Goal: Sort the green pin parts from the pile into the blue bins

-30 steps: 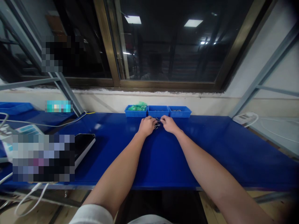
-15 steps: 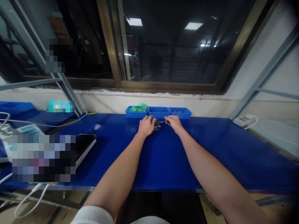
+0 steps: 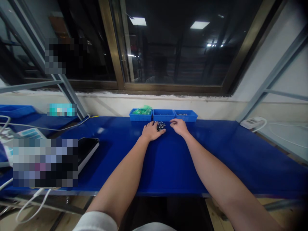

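Small metal pieces [image 3: 160, 125] at the centre of the frame, between two bare hands

The left hand [image 3: 151, 131], fingers spread, cups the pile's left side; the right hand [image 3: 179, 127] curls just right of it, its grasp unclear. Above stand three blue bins [image 3: 164, 115], the leftmost holding green packets [image 3: 142, 111]. A pale-edged device [image 3: 89, 148] lies at lower left.

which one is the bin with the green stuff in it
Under the big dark window, on the blue table, three small blue bins stand in a row against the wall. It is the leftmost bin of the three, and the only one with crumpled green plastic showing above its rim.
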The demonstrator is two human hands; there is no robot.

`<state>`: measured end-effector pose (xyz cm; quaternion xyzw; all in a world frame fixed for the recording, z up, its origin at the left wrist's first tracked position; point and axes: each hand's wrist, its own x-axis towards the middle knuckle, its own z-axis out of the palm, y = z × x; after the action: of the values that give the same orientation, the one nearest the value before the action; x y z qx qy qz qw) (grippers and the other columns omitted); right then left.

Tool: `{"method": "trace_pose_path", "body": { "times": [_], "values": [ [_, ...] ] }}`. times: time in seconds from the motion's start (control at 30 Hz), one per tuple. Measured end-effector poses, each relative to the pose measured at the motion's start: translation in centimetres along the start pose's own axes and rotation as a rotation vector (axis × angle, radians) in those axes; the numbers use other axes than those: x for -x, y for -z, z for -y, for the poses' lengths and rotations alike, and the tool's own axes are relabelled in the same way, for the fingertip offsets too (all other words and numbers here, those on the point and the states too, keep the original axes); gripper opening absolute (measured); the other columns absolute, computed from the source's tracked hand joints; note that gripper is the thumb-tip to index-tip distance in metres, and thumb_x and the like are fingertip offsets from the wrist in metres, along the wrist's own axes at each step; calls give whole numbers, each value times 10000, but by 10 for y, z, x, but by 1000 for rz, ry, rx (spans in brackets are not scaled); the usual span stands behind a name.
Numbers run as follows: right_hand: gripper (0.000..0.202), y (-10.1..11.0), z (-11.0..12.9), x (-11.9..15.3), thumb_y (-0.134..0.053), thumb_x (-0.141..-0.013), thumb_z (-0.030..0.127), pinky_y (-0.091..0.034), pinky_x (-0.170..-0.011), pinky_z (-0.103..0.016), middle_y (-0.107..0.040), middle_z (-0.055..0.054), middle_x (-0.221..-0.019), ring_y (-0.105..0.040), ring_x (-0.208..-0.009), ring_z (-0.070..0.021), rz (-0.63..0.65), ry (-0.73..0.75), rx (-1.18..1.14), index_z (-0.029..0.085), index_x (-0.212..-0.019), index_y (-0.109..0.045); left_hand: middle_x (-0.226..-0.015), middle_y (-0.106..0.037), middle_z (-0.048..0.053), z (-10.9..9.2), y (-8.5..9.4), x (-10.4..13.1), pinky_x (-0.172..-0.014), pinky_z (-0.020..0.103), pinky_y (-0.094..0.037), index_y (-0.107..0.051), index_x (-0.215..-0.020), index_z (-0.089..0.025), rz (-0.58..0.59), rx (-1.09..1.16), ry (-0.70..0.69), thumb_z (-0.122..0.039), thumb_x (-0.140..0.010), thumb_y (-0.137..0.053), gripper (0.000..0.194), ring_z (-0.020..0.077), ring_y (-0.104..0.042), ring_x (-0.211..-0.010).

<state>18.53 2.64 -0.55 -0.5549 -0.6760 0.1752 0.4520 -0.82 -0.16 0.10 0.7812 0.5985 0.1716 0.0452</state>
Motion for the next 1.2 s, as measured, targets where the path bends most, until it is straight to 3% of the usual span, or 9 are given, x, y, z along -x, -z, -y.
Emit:
{"method": "trace_pose_path", "body": {
  "times": [0.1,0.2,0.43,0.57,0.7,0.8,0.9,1.03,1.2],
  "values": [
    [157,-4,11,5,-599,-668,247,-448,-705,-284,-683,-24,-756,-591,-684,-162,160,137,64,199,-770,-708,-1478,-215,149,0,-3,2,-1061,467,-176,-274,-1391,-202,108,-34,-24,-752,-693,-370,893,316,-179,-1355],
    [134,-9,17,7,-611,-693,255,-439,-706,-281,-680,-29,-781,-590,-699,-161,254,216,126,209,-770,-710,-1495,-164,138,0,-5,2,-1075,468,-147,-218,-1413,-197,149,-46,-23,-731,-707,-361,897,307,-135,-1369],
    [113,-16,15,5,-588,-747,237,-410,-711,-267,-666,-58,-791,-588,-749,-171,288,199,283,184,-718,-683,-1484,-202,144,-1,-5,1,-1078,476,-149,-257,-1397,-183,153,-58,-27,-771,-704,-293,909,300,-166,-1362],
    [146,-16,14,4,-533,-799,243,-397,-734,-258,-659,-72,-850,-581,-800,-170,243,198,327,168,-781,-657,-1460,-266,137,-1,-5,0,-1058,461,-212,-309,-1370,-193,90,-59,-30,-701,-764,-319,791,302,-241,-1335],
    [213,-14,16,5,-457,-847,277,-385,-686,-265,-664,-71,-804,-581,-760,-175,159,186,299,172,-785,-632,-1331,-451,105,-1,-1,-3,-968,372,-350,-459,-1252,-218,-80,-11,-93,-504,-861,-358,496,250,-428,-1207],
    [270,-12,18,5,-440,-853,306,-377,-644,-265,-650,-61,-708,-569,-676,-161,171,203,225,171,-691,-609,-1123,-578,72,-2,3,-3,-864,301,-408,-576,-1080,-222,-139,23,-150,-382,-900,-345,333,191,-548,-1018],
    [251,-12,18,5,-478,-819,320,-388,-614,-260,-628,-40,-642,-548,-603,-138,208,156,28,165,-662,-596,-977,-603,61,-3,6,-3,-792,279,-418,-617,-960,-214,-169,29,-153,-341,-911,-340,308,173,-580,-893],
    [187,-12,19,5,-602,-698,327,-405,-565,-251,-624,-20,-635,-537,-566,-123,251,1,-382,155,-772,-613,-948,-600,55,-3,6,-3,-767,265,-411,-626,-926,-214,-188,46,-133,-314,-904,-372,274,167,-582,-864],
    [212,-6,21,6,-634,-645,355,-368,-498,-231,-622,-25,-617,-492,-513,-100,233,-75,-525,147,-685,-637,-984,-603,54,-4,5,-3,-801,266,-408,-614,-978,-218,-213,103,-147,-345,-910,-359,293,168,-580,-893]
  ]
}}
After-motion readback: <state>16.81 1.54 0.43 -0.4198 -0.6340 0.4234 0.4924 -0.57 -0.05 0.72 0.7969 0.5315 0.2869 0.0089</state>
